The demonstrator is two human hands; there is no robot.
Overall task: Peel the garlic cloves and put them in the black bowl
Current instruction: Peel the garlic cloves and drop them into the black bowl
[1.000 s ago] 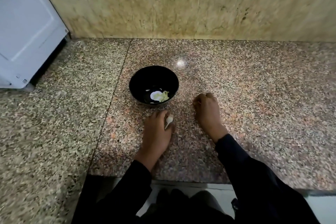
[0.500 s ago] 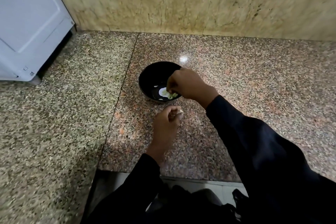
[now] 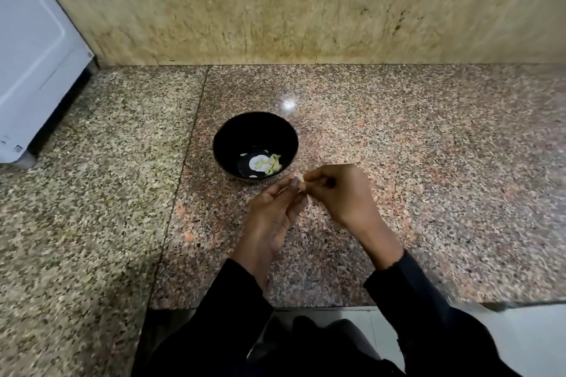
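Note:
The black bowl (image 3: 239, 138) stands on the granite counter, with pale peeled garlic cloves (image 3: 272, 163) lying at its bottom right. Just in front of the bowl, my left hand (image 3: 269, 214) and my right hand (image 3: 343, 193) meet above the counter. Between their fingertips sits a small pale garlic clove (image 3: 300, 181), mostly hidden by the fingers. Both hands pinch it; the right fingers curl over its top.
The speckled granite counter (image 3: 428, 177) ends at a front edge near my body. A beige stone wall (image 3: 306, 9) rises behind. A white appliance (image 3: 33, 49) stands at the far left on the counter.
My right hand has left the bowl and come back toward me, joining the left hand on the clove. The left hand has lifted slightly.

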